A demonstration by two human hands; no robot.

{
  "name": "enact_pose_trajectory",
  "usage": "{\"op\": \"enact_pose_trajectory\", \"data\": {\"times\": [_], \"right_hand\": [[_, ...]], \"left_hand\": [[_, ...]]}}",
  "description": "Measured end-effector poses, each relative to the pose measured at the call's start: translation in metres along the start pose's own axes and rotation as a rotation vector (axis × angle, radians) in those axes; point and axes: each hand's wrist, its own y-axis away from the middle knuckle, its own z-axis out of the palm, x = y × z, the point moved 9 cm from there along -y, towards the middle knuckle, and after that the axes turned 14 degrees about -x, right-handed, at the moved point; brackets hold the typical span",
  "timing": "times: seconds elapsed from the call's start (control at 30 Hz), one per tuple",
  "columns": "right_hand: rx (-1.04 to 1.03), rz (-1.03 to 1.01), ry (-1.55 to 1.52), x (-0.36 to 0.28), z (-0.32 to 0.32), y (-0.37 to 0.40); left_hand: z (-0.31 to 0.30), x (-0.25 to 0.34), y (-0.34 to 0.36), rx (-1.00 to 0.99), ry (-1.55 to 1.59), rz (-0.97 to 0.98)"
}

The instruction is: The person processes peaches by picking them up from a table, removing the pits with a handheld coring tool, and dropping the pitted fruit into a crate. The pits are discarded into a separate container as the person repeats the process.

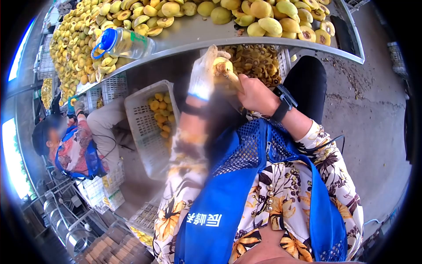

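Note:
My left hand [202, 74], in a white glove, is closed around a yellow peach [222, 66] just in front of the table's metal edge. My bare right hand [258, 94], with a black watch on the wrist, is closed on a slim tan tool [234, 81]. The tool's far end meets the peach; its working tip cannot be made out. Below the hands and partly under the table, a crate of halved peaches [257, 59] shows dark pit centres. Whole and cut peaches [263, 20] lie heaped on the metal table [193, 33].
A clear bottle with a blue cap [125, 43] lies on the table at left. A white crate [147, 132] with yellow fruit stands on the floor to my left. Beyond it sits another person [79, 149] in a blue vest. Scraps litter the concrete floor [360, 110] at right.

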Motion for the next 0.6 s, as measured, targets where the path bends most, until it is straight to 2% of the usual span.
{"op": "enact_pose_trajectory", "data": {"times": [0.07, 0.17, 0.2, 0.27, 0.3, 0.37, 0.43, 0.47, 0.6], "right_hand": [[-0.042, -0.033, -0.019, -0.003, 0.001, -0.004], [-0.043, -0.115, -0.171, 0.003, 0.007, -0.012], [-0.066, -0.105, -0.241, 0.004, 0.009, -0.013], [-0.117, -0.088, -0.382, 0.002, 0.014, -0.014], [-0.156, -0.014, -0.496, 0.007, 0.022, -0.014], [-0.241, 0.144, -0.721, 0.018, 0.041, -0.010], [-0.280, 0.222, -0.710, 0.014, 0.041, -0.007], [-0.299, 0.262, -0.706, 0.014, 0.042, -0.004], [-0.303, 0.256, -0.879, 0.025, 0.052, -0.004]], "left_hand": [[0.002, -0.006, -0.004, -0.112, -0.032, -0.131], [0.005, 0.000, 0.004, -0.096, 0.134, -0.118], [0.006, 0.007, 0.006, -0.043, 0.241, 0.029], [0.005, 0.001, 0.005, 0.027, 0.357, 0.147], [0.001, -0.003, 0.007, 0.068, 0.415, 0.206], [-0.006, -0.010, 0.010, 0.171, 0.354, 0.210], [-0.003, -0.006, 0.012, 0.227, 0.273, 0.236], [0.000, -0.001, 0.012, 0.206, 0.308, 0.320], [0.002, -0.004, 0.007, 0.301, 0.289, 0.275]]}}
